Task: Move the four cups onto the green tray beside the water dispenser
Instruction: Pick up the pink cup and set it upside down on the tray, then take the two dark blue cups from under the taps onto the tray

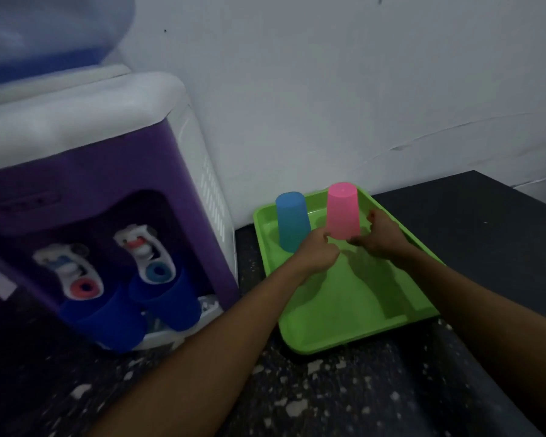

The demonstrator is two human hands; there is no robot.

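Both hands, left hand [317,253] and right hand [380,236], pinch the pink cup [342,209].

On the flat green plastic tray [344,313] we find the whole near half bare, so a hand can come in over the near rim. The far end is crowded: an upturned light-blue plastic cup [292,220] at far left, an upturned pink plastic cup [343,209] just right of it, with only a narrow gap between. To the left the purple-and-white water dispenser [101,197] walls off that side. The dark counter [486,222] to the right lies open.
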